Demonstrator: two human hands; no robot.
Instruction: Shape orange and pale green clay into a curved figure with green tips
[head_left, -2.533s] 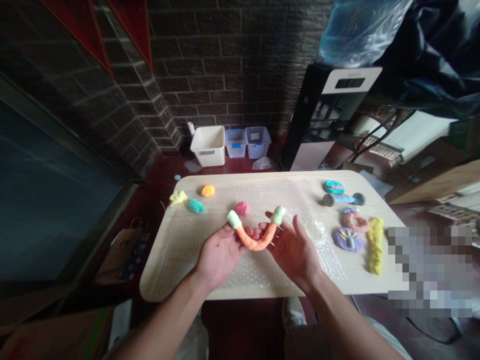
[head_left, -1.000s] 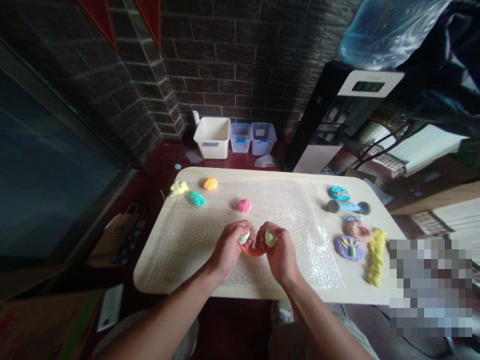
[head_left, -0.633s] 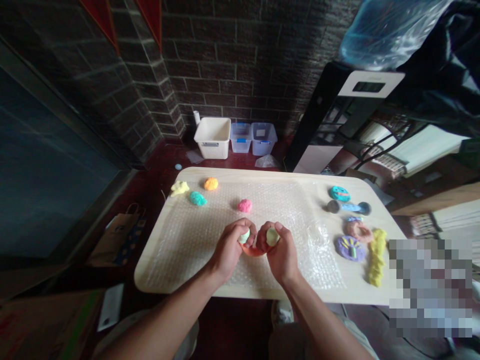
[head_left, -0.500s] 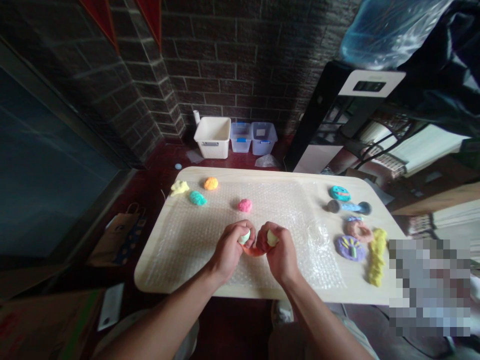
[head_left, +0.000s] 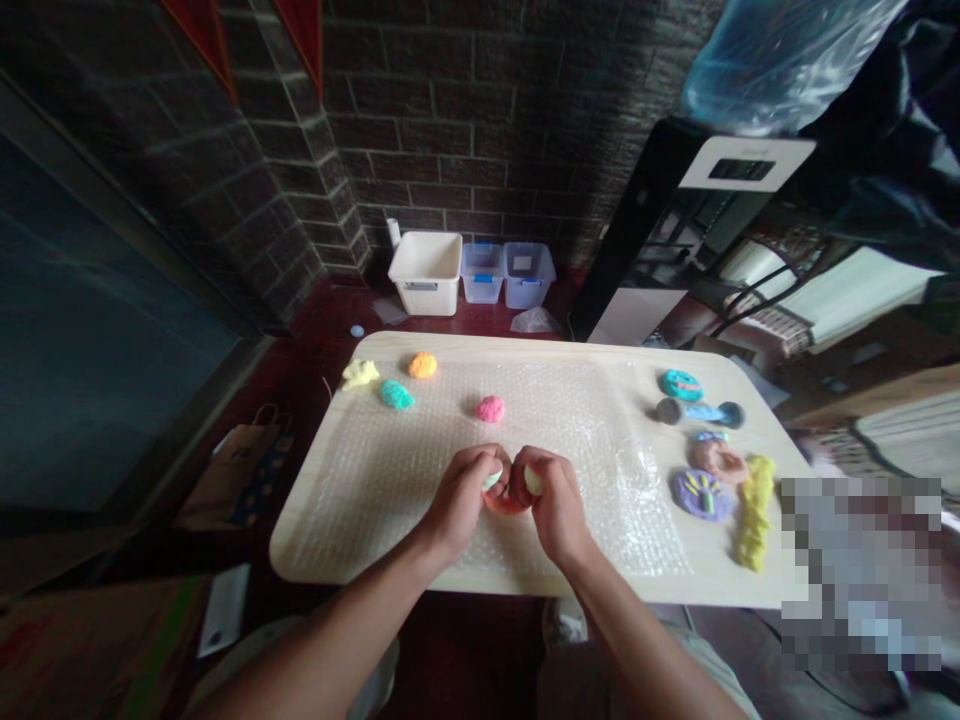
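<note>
Above the bubble wrap point(head_left: 397, 480), my two hands hold one curved orange clay strip point(head_left: 508, 505) with a pale green clay piece at each end. My left hand point(head_left: 459, 495) is closed on one end, its thumb over the left pale green piece point(head_left: 492, 481). The other end sits in my closed right hand point(head_left: 556, 500), thumb against the right pale green piece point(head_left: 532, 482). Fingers hide part of the strip. Just beyond lies a pink clay lump point(head_left: 490, 409). Teal point(head_left: 396, 394), orange point(head_left: 422, 365) and pale yellow clay lumps point(head_left: 361, 374) lie at the far left.
On the table's point(head_left: 300, 545) right side are a teal clay disc point(head_left: 682, 385), a dumbbell shape point(head_left: 701, 413), a pinkish ring point(head_left: 720, 461), a purple disc point(head_left: 702, 495) and a yellow strip point(head_left: 756, 513). Bins point(head_left: 426, 275) and a water dispenser point(head_left: 637, 240) stand behind.
My hands have turned slightly inward, bringing the two pale green ends closer together and bending the orange strip more. The lumps on the table have stayed put.
</note>
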